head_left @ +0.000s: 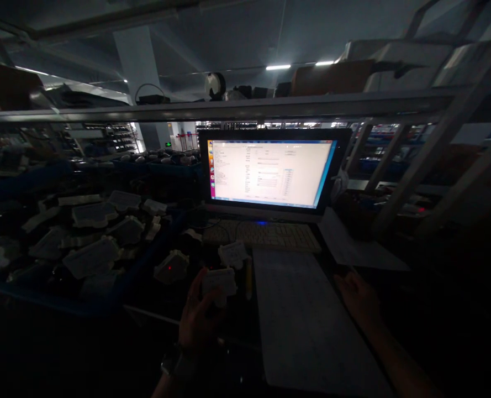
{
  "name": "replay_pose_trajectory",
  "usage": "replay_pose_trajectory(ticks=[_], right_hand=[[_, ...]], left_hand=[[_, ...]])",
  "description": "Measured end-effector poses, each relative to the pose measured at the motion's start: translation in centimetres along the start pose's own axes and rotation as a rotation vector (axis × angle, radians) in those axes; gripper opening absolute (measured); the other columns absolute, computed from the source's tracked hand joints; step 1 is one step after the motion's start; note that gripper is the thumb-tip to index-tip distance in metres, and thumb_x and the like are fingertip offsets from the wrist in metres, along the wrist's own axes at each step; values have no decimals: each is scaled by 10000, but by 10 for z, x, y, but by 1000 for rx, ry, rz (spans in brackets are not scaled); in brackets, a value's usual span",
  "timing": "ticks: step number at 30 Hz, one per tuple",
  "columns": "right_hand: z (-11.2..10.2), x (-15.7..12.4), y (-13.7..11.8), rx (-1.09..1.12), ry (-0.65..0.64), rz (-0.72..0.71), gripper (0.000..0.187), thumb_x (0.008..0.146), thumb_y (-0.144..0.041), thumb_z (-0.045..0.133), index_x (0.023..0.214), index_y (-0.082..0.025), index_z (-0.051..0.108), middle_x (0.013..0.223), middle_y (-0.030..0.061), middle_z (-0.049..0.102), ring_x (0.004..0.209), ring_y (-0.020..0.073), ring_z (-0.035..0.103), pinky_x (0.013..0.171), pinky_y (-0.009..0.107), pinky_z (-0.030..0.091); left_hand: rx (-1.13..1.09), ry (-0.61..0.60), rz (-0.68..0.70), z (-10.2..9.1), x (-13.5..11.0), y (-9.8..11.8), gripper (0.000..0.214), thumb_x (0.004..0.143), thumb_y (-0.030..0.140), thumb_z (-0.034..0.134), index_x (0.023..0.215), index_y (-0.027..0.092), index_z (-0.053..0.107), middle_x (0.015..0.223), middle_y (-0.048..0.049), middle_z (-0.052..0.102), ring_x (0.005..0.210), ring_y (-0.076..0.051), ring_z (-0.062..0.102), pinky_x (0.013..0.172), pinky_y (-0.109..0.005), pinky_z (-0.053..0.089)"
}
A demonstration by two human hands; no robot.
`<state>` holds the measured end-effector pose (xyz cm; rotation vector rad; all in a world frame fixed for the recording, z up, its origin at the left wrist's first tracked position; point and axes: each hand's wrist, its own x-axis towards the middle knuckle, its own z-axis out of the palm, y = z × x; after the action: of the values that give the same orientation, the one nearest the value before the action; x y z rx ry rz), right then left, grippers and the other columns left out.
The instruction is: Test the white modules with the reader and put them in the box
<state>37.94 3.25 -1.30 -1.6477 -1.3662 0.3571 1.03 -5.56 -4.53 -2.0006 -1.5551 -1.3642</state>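
Observation:
My left hand (pixel 196 315) grips a small pale plastic housing (pixel 222 281) at its left and lower edges. Just beyond it lies another pale housing (pixel 232 254). To the left a third housing (pixel 171 266) shows a small red light on its face. A yellow pen-like marker (pixel 248 279) lies right of the held piece. Over by the right side of a white paper sheet (pixel 299 315), my right hand (pixel 359 296) has its fingers curled. A thin pale thing shows at those fingertips, too dark to identify.
A blue bin (pixel 116 296) on the left holds many pale housings. Behind the sheet are a keyboard (pixel 265 235) and a lit monitor (pixel 270 171). More paper (pixel 361 249) lies at the right. A metal shelf (pixel 245 108) crosses above, with slanted frame posts on the right.

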Motion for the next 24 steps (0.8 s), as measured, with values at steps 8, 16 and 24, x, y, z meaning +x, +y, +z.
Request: replay_pose_trajectory(ticks=[8,16,24], right_hand=[[-1,2,4,-10,-5,-6,376,678,-534,476,519,-254,281,473,-53,304,484,124,332,499,280,300],[0,1,5,-10,2,-13,382,671,-553,473,519,-255,288,470,-59,289,482,121,326,488,275,289],[2,3,10,-33,10,24,387,656,-568,467,540,-256,270,474,-58,285,475,123,320,480,278,275]], left_hand=[[-16,25,35,1,2,-1,290,790,216,660,1074,235,603,1447,-103,376,1261,-292,483,873,-380,570],[-5,27,41,3,-1,-3,305,779,213,664,1077,243,606,1461,-92,365,1262,-290,481,851,-370,578],[5,19,25,2,-2,-2,310,766,204,677,1065,239,605,1458,-103,359,1264,-304,479,870,-382,571]])
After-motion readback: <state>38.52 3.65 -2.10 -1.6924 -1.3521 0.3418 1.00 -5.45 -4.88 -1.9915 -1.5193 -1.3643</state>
